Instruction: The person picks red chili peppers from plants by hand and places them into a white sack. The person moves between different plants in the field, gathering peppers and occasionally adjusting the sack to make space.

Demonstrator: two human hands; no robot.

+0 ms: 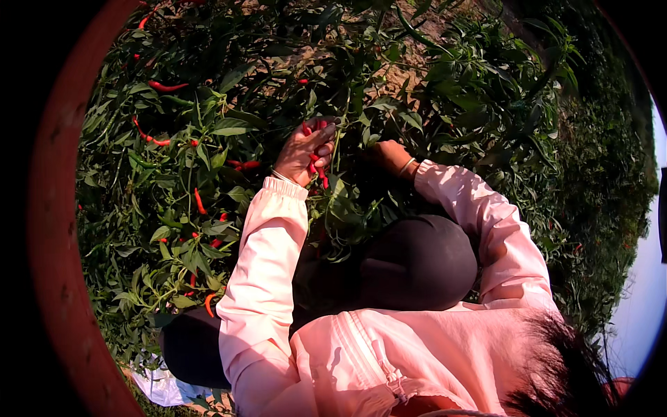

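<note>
My left hand (305, 151) is closed around several red chilli peppers (313, 163), whose ends stick out between thumb and fingers. Beside it, a thin green pepper stem (339, 136) runs upright. To the right, my right hand (392, 157) reaches into the shaded foliage of a chilli plant (388, 107). Leaves and shadow hide its fingertips, so whether it holds anything does not show. Ripe red chillies hang left of my left hand, among them one curved chilli (168, 87) and one upright chilli (199, 201). A long green chilli (417, 34) hangs at the top.
My dark-clad knees (424, 263) are bent among the plants, one close below my right hand. A white plastic sheet (165, 384) lies at lower left. Bare soil (398, 78) shows between stems. Dense green plants (599, 172) extend along the right. A curved red edge (54, 208) borders the left.
</note>
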